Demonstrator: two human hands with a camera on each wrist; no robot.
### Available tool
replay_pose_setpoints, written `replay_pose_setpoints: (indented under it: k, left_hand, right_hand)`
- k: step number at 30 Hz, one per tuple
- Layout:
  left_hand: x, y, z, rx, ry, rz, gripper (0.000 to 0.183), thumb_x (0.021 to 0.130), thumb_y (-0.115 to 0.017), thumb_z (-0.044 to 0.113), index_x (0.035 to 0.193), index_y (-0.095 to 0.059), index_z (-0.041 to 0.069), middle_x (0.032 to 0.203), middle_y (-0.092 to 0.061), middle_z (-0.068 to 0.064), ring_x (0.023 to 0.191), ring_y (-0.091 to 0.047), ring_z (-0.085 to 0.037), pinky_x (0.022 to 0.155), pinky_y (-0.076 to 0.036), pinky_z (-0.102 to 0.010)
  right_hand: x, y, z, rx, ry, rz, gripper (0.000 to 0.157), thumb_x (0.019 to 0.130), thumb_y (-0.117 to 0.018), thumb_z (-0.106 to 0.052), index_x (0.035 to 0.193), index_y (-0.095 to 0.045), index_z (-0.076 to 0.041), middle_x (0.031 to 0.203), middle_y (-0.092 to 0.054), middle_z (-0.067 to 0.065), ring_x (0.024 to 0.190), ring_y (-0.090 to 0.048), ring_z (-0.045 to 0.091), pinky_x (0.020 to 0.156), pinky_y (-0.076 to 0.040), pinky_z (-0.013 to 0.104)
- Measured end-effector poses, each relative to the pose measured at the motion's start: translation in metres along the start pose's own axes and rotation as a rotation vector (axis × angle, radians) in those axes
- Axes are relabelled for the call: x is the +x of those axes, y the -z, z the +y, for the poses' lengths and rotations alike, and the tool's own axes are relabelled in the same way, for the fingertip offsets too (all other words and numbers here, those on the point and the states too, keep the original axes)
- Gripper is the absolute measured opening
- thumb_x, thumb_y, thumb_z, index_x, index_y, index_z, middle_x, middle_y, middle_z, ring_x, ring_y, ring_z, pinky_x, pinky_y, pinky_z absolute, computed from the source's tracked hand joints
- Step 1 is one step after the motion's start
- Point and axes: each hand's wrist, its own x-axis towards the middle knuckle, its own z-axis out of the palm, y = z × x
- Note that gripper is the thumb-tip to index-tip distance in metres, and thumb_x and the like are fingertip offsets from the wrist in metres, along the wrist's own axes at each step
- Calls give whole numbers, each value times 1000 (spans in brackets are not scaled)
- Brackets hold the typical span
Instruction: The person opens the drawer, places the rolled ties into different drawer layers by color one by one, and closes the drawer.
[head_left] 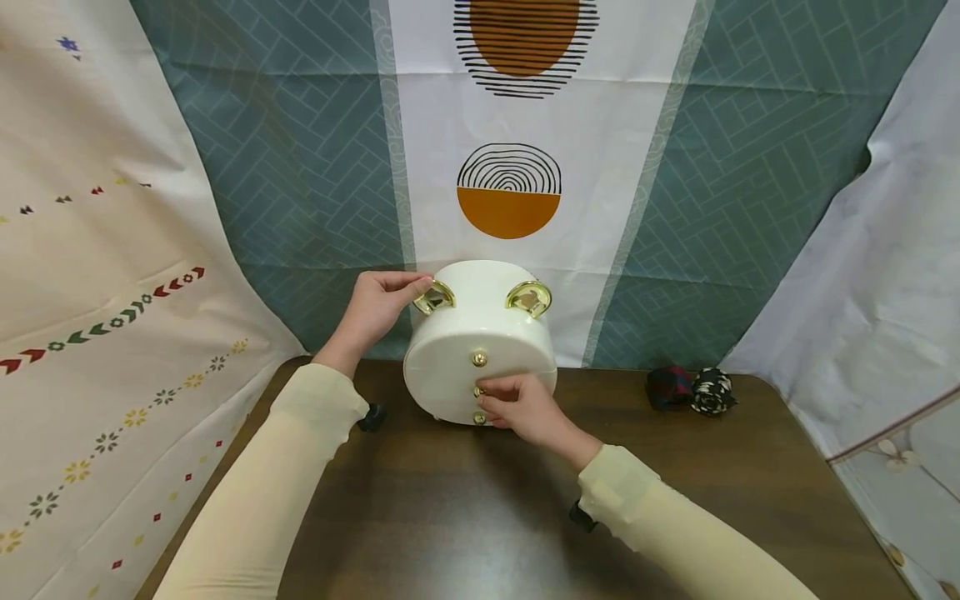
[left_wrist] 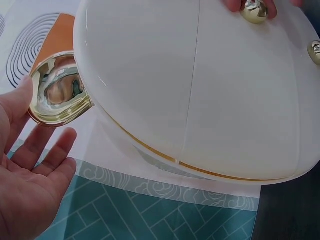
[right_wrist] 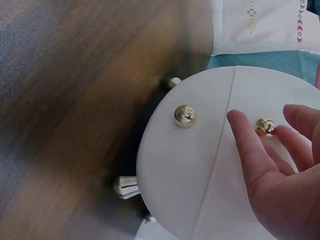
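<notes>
A round white box [head_left: 442,375] with drawer-like seams stands upright at the back of the table. Two gold ear-shaped loops [head_left: 529,297] stick out of its top, and gold knobs run down its front. At the left gold ear [left_wrist: 62,90], my left hand [head_left: 378,304] pinches the rim between thumb and fingertips, its other fingers spread. My right hand [head_left: 525,407] has its fingertips on both sides of the middle knob [right_wrist: 265,127], pinching it. The upper knob [head_left: 479,358] and lower knob [right_wrist: 185,116] are untouched. Small gold feet [right_wrist: 127,186] show under the box.
Two rolled pieces of cloth, one dark with red [head_left: 669,387] and one black-and-white [head_left: 712,392], lie at the table's back right. Patterned cloth [head_left: 300,167] hangs close behind the box. More cloth [head_left: 112,333] borders the brown table [head_left: 435,517] on both sides.
</notes>
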Motion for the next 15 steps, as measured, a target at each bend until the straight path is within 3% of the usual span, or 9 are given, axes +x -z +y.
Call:
replay_pose_setpoints:
  k: [6, 12, 15]
  left_hand:
    - [10, 0, -20, -13, -13, 18, 36, 80, -70, 46, 104, -74, 19, 107, -71, -2, 112, -58, -14, 101, -44, -40]
    - [9, 0, -17, -17, -12, 11, 35, 81, -70, 44, 105, -74, 18, 107, -71, -2, 113, -58, -14, 102, -44, -39]
    - [5, 0, -9, -23, -3, 0, 33, 84, -69, 38, 107, -73, 15, 110, -70, -6, 114, -57, -17, 102, -43, -41]
  right_hand:
    - [2, -5, 2, 25, 12, 22, 32, 89, -65, -15, 118, -65, -1, 110, -66, 24, 77, -67, 10, 72, -58, 39]
    - [3, -6, -4, 75, 0, 41, 29, 90, -62, -10, 115, -65, 4, 108, -65, 28, 73, -66, 11, 76, -56, 48]
    - [0, -5, -13, 94, -11, 46, 28, 90, -62, -8, 112, -65, 7, 107, -65, 28, 76, -69, 21, 78, -55, 49]
